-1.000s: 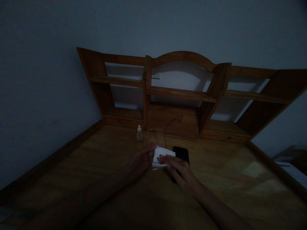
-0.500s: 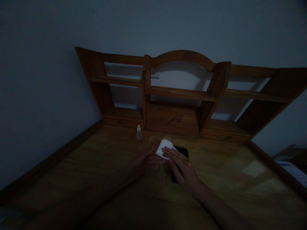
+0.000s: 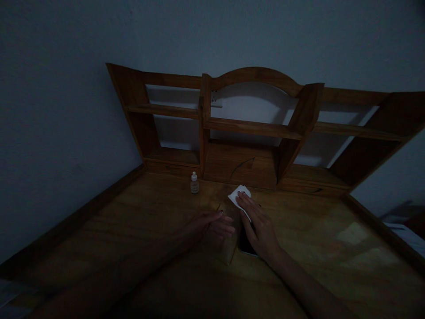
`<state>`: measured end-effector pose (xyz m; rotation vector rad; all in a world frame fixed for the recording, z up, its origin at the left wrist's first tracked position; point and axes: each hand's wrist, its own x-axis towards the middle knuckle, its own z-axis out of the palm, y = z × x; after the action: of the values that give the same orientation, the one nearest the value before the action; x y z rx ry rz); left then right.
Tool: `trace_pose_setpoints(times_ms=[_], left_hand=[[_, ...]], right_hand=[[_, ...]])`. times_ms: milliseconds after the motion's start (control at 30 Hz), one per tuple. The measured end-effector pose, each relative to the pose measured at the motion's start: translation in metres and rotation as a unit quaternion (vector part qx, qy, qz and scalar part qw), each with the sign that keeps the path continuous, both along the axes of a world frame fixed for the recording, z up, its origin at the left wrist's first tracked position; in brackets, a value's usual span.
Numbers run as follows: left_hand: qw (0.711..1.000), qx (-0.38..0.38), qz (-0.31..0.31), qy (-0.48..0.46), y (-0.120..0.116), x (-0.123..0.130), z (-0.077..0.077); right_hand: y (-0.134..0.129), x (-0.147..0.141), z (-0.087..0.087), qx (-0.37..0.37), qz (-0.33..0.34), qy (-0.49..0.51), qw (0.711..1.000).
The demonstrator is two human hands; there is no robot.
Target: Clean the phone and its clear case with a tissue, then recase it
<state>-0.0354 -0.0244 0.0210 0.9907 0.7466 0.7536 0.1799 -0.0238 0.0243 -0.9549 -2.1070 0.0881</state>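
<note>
My right hand [image 3: 259, 223] presses a folded white cloth or tissue [image 3: 235, 193] under its fingers, over the upper part of a dark phone [image 3: 247, 243] that lies on the wooden desk [image 3: 159, 212]. Much of the phone is hidden by this hand. To the left, my left hand [image 3: 214, 223] hovers just beside the phone, its fingers apart and holding nothing. Behind my left hand a small clear bottle with a white cap [image 3: 194, 184] stands upright.
A wooden shelf unit [image 3: 252, 128] with several compartments spans the back of the desk. Behind it, a wall socket [image 3: 215, 99] shows. Raised wooden edges run along the left and right sides.
My right hand has moved the white cloth to the right and slightly up, off the left hand's fingers and onto the phone. My left hand now stands apart from the cloth.
</note>
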Motion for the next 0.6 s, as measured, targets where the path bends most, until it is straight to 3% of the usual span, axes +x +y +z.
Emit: trace_pose_setpoints(times_ms=[267, 600], left_hand=[[0.999, 0.030, -0.014, 0.006, -0.0006, 0.0001, 0.0028], [1.000, 0.005, -0.007, 0.006, -0.0009, 0.0003, 0.0046]], right_hand=[[-0.0010, 0.0001, 0.0008, -0.020, -0.006, 0.000, 1.000], [-0.0010, 0.0003, -0.0012, -0.044, 0.002, -0.012, 0.999]])
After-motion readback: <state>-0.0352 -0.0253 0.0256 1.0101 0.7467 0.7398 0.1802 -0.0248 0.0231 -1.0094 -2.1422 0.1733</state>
